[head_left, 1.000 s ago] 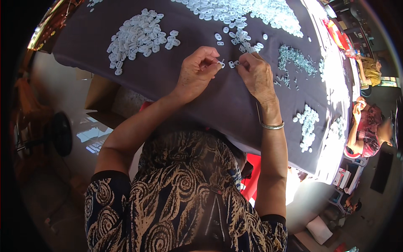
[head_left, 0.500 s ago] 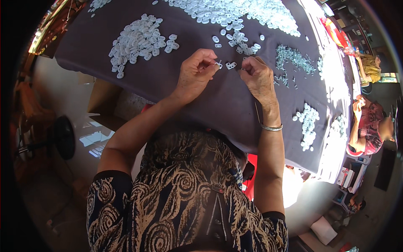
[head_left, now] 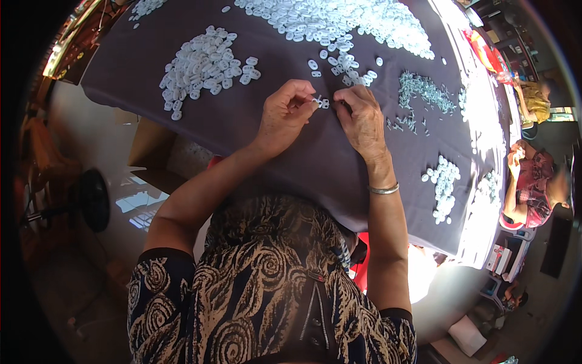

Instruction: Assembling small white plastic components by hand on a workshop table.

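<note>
White pieces (head_left: 325,104) sat between our left hand (head_left: 285,115), pinching one, and curled right hand (head_left: 362,119), contents unclear; they looked small, holed.

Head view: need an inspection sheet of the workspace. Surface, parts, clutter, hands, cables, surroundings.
Surface: table under a dark cloth, brightly sunlit along the right side.
Parts: large heap of white pieces at the top, left pile, right pile; heap of thin pins right of the hands.
Clutter: loose white pieces between the large heap and the hands.
Hands: left hand pinches a small white piece; right hand is close by, fingers bent, grip contents hidden.
Cables: nothing seen for certain; lower left too dim.
Surroundings: cardboard box below the table at left; other people at right, one in a red patterned top.
</note>
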{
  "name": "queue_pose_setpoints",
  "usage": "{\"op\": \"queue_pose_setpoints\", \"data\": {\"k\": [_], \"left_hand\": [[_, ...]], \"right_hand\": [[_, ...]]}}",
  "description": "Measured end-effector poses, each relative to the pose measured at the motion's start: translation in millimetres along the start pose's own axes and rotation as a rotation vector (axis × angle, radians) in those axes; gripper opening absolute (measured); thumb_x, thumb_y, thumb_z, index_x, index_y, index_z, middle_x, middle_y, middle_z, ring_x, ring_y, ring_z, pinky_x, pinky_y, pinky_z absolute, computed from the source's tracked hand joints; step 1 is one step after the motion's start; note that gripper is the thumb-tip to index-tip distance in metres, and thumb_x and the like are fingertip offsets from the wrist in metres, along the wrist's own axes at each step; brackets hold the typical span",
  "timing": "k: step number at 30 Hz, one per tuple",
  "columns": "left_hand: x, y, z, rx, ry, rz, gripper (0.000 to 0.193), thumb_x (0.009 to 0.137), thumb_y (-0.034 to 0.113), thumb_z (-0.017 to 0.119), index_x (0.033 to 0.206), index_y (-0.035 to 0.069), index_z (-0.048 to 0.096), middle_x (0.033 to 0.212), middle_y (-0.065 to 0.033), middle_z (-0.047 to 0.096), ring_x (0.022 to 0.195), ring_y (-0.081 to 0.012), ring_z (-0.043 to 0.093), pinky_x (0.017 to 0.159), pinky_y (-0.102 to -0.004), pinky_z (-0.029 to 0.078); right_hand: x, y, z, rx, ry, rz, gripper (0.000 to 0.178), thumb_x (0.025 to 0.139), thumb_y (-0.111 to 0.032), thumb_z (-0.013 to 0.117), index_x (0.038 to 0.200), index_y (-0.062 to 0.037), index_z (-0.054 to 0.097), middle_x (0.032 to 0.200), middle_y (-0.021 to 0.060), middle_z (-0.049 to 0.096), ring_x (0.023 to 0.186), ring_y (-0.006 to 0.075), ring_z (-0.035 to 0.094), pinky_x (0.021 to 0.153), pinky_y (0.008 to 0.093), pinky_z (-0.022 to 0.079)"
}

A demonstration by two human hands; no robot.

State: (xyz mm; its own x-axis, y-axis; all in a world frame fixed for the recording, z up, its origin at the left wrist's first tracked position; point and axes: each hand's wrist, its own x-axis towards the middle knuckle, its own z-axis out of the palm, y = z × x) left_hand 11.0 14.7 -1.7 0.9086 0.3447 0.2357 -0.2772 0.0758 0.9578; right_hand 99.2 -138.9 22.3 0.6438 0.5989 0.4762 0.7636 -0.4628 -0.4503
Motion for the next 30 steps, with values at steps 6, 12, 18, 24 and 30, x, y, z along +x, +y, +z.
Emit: {"op": "queue_pose_setpoints", "data": {"k": [6, 12, 18, 24, 30], "left_hand": [[0, 1, 1, -0.017, 0.027, 0.009, 0.020, 0.083, -0.005, 0.061, 0.100, 0.004, 0.055, 0.086, 0.0003, 0.055, 0.070, -0.0031, 0.052, 0.056, -0.0192, 0.046], [-4, -10, 1, 0.023, 0.029, 0.050, 0.021, 0.082, -0.006, 0.062, 0.099, 0.003, 0.053, 0.090, 0.0005, 0.054, 0.069, -0.0030, 0.051, 0.054, -0.0192, 0.046], [-8, -23, 2, 0.120, 0.073, 0.102, 0.021, 0.083, -0.004, 0.062, 0.100, 0.004, 0.054, 0.092, 0.0004, 0.054, 0.069, -0.0032, 0.051, 0.055, -0.0195, 0.045], [-10, -16, 3, 0.176, 0.017, 0.091, 0.020, 0.083, -0.003, 0.061, 0.101, 0.002, 0.054, 0.096, -0.0001, 0.055, 0.088, -0.0064, 0.053, 0.077, -0.0210, 0.044], [-13, -2, 4, -0.031, 0.030, -0.067, 0.022, 0.085, -0.003, 0.061, 0.105, 0.002, 0.054, 0.093, 0.0010, 0.056, 0.087, -0.0056, 0.053, 0.077, -0.0212, 0.044]], "right_hand": [[-1, -3, -5, -0.113, 0.052, 0.010, 0.016, 0.069, 0.001, 0.063, 0.084, -0.0059, 0.063, 0.083, 0.0076, 0.059, 0.082, 0.0292, 0.056, 0.073, 0.0392, 0.045], [-6, 1, -11, -0.155, 0.098, -0.018, 0.020, 0.066, 0.001, 0.059, 0.084, -0.0069, 0.062, 0.085, 0.0073, 0.058, 0.083, 0.0292, 0.054, 0.071, 0.0403, 0.043], [-7, -10, -9, -0.125, 0.114, -0.029, 0.018, 0.068, -0.007, 0.067, 0.085, -0.0104, 0.062, 0.088, 0.0040, 0.058, 0.085, 0.0273, 0.054, 0.070, 0.0407, 0.042], [-3, -24, -8, -0.135, 0.021, -0.053, 0.027, 0.070, -0.012, 0.069, 0.096, -0.0136, 0.063, 0.096, 0.0015, 0.056, 0.092, 0.0246, 0.052, 0.073, 0.0395, 0.041], [0, -25, 2, -0.168, -0.064, -0.163, 0.029, 0.073, -0.010, 0.066, 0.101, -0.0145, 0.063, 0.098, 0.0010, 0.056, 0.094, 0.0236, 0.050, 0.075, 0.0383, 0.039]]}}
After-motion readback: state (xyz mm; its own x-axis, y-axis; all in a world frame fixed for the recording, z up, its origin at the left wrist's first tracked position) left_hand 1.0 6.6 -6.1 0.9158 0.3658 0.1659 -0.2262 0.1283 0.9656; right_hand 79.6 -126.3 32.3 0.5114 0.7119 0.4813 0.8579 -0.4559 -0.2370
